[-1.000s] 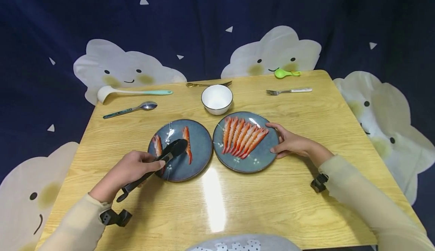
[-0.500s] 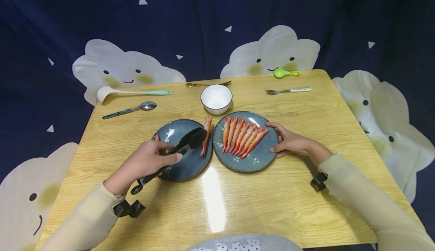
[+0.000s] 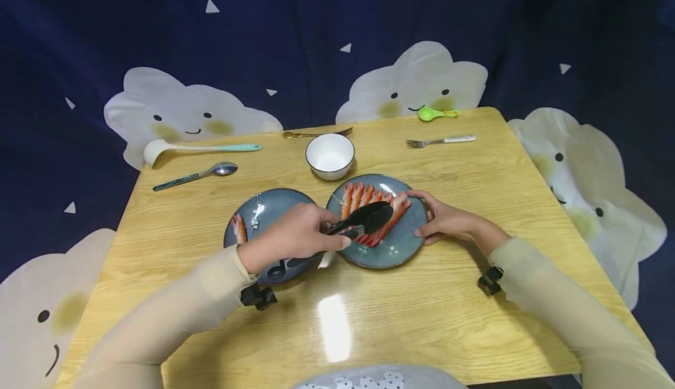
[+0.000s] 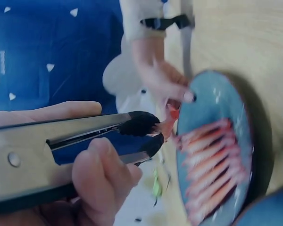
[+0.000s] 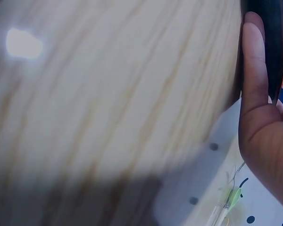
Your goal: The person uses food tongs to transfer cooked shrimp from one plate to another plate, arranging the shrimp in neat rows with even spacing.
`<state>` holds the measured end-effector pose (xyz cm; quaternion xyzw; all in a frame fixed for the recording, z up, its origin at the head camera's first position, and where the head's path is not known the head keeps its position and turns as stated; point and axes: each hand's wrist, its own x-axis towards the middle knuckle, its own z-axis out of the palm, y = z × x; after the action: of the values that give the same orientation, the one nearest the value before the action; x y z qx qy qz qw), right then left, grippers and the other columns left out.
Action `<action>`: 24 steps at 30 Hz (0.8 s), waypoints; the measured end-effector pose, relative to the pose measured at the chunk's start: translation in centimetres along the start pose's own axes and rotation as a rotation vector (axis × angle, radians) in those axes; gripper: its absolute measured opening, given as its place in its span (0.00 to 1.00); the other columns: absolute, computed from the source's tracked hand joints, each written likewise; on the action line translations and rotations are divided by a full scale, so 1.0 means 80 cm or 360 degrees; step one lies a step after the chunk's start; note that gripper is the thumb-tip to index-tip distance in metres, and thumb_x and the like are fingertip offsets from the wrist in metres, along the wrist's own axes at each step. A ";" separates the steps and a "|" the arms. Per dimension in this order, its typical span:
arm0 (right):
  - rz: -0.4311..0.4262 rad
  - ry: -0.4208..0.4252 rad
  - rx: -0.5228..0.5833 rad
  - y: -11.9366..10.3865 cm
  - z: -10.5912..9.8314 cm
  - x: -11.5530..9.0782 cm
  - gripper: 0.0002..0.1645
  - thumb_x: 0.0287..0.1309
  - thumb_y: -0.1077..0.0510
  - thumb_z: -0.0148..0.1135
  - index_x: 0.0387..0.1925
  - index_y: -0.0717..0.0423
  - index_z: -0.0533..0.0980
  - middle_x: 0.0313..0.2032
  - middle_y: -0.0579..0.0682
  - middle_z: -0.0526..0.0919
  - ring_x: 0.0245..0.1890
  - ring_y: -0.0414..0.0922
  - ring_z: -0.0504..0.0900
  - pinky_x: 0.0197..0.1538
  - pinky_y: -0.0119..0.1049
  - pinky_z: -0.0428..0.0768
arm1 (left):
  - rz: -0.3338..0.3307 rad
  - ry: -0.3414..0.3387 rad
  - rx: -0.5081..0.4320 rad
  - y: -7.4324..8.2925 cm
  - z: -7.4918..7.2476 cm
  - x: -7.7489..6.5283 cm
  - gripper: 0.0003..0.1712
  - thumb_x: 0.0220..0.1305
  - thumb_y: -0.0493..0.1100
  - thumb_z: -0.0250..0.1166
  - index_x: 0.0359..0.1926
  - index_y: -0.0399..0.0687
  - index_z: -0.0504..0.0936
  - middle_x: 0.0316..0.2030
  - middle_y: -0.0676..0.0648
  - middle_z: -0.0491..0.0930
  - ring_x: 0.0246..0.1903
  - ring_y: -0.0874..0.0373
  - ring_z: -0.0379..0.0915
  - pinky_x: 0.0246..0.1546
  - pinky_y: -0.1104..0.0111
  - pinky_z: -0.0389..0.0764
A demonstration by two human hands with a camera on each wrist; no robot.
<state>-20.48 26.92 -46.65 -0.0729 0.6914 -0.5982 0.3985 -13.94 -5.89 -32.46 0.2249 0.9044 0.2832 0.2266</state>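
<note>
My left hand [image 3: 295, 234] grips black-tipped metal tongs [image 3: 371, 218], which reach over the right-hand blue plate [image 3: 403, 245]. Between the tong tips is a red-and-white shrimp [image 4: 168, 125], raised over the plate in the left wrist view. On that plate lies a fanned row of similar shrimp [image 4: 210, 162], partly covered by the tongs in the head view. My right hand [image 3: 445, 222] pinches the plate's right rim, thumb toward the near side. Under my left forearm sits a second blue plate [image 3: 274, 201], with one shrimp [image 3: 239, 228] showing at its left side.
Behind the plates stands a white bowl [image 3: 330, 156]. Along the back lie a ladle [image 3: 200, 148], a spoon [image 3: 197, 176], a gold-handled fork [image 3: 311, 134], a white-handled fork [image 3: 442, 141] and a green spoon [image 3: 435, 113]. The wooden table [image 3: 453, 318] extends in front.
My left hand has carried the shrimp in the tongs rightward, from the left plate to over the right plate. My right hand stays on the plate's rim.
</note>
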 end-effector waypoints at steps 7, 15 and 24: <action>-0.0060 -0.0087 0.0094 -0.002 0.000 -0.001 0.57 0.45 0.70 0.62 0.64 0.34 0.37 0.45 0.64 0.67 0.33 0.55 0.78 0.34 0.52 0.74 | 0.0023 -0.0072 0.0020 0.000 0.031 0.023 0.23 0.52 0.60 0.59 0.41 0.49 0.79 0.06 0.54 0.60 0.08 0.63 0.52 0.16 0.71 0.61; -0.0060 -0.0104 0.0110 -0.002 0.000 -0.001 0.58 0.45 0.70 0.62 0.64 0.36 0.36 0.47 0.67 0.67 0.35 0.57 0.78 0.33 0.52 0.74 | 0.0006 -0.0096 0.0021 -0.007 0.044 0.032 0.25 0.52 0.58 0.60 0.45 0.47 0.77 0.05 0.55 0.59 0.08 0.64 0.51 0.17 0.71 0.62; -0.0035 -0.0097 0.0101 0.000 -0.001 0.000 0.57 0.46 0.69 0.61 0.64 0.33 0.37 0.38 0.67 0.72 0.34 0.56 0.78 0.34 0.52 0.74 | 0.0051 -0.0082 -0.0041 -0.017 0.044 0.038 0.18 0.52 0.58 0.60 0.25 0.48 0.76 0.06 0.55 0.53 0.07 0.63 0.46 0.13 0.71 0.55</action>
<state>-20.53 26.98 -46.65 -0.0859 0.6587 -0.6218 0.4148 -14.83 -3.84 -36.76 0.2436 0.8908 0.2925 0.2480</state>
